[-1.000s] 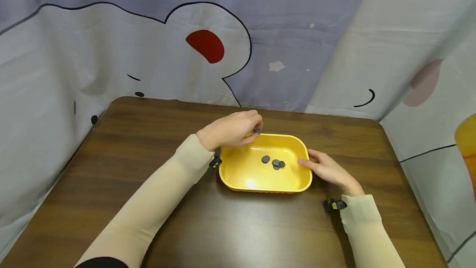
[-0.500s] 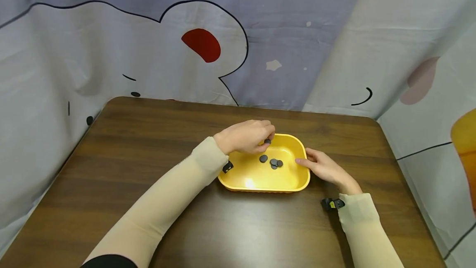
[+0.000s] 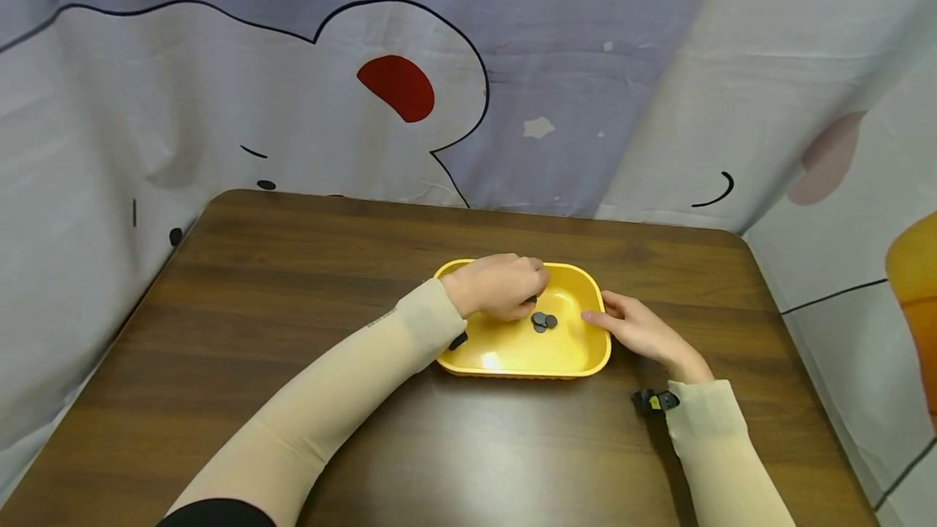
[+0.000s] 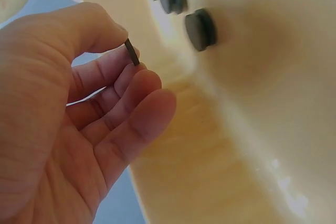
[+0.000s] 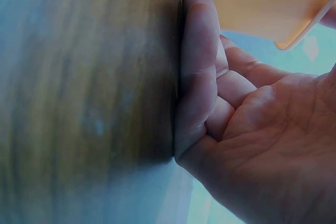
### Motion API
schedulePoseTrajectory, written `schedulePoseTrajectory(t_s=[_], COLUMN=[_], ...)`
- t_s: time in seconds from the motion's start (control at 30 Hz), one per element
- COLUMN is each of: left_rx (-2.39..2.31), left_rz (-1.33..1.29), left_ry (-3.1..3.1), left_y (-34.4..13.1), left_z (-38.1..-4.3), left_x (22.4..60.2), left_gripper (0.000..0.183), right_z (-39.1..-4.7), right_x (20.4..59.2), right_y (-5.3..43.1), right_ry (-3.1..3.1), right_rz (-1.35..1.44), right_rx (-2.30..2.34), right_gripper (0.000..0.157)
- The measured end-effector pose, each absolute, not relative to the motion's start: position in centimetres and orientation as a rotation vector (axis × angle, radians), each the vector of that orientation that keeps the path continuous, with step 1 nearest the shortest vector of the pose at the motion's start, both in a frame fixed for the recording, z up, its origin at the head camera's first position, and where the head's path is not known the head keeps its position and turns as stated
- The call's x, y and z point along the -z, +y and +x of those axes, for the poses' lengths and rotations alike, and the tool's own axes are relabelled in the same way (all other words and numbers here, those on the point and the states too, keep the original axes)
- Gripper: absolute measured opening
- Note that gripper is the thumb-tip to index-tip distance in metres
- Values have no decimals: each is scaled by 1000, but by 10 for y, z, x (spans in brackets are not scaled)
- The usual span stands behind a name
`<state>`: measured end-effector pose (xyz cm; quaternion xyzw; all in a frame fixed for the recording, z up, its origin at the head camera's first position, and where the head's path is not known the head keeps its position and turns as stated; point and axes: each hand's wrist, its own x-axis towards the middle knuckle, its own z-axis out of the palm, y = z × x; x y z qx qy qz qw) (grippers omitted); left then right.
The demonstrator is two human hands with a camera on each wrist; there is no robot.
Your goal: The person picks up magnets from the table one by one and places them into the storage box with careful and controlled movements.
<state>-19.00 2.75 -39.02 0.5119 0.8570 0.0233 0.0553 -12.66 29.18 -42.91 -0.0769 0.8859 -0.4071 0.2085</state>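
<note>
A yellow tray (image 3: 560,358) sits on the wooden table in the head view. My left hand (image 3: 501,287) is over its inside, pinching a small dark disc (image 4: 132,52) between thumb and fingertip, the disc seen edge-on in the left wrist view. Below lie several dark grey discs (image 3: 540,322) on the tray bottom, partly overlapping. In the left wrist view a thick disc or stacked pair (image 4: 200,30) lies apart from the others. My right hand (image 3: 647,333) grips the tray's right end, thumb over the rim and fingers outside; its lower fingers rest along the table in the right wrist view.
The brown wooden table (image 3: 307,291) stretches around the tray on all sides. A patterned curtain (image 3: 571,63) hangs behind the table's far edge and along the sides. Dark wrist cameras (image 3: 654,402) are strapped at the sleeves.
From the tray's far left rim, my left hand has moved right and down into the tray with the disc, now covering one disc seen before. My right hand stays on the rim.
</note>
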Motion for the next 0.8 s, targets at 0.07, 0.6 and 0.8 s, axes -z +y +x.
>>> schedulePoseTrajectory(t_s=[0.07,0.6,0.8], left_rx=[-42,-27,-110], left_rz=[1545,1511,1535], left_ry=[2596,2581,2630], left_y=[28,13,5], left_z=[-189,-185,-184], left_x=[393,391,379], left_gripper=[13,44,47], right_z=[-127,-129,-128], right_x=[428,427,429], right_y=[291,290,291], right_ry=[2464,2468,2464], right_rz=[-224,-237,-227], right_rx=[1135,1118,1120], right_gripper=[57,56,55])
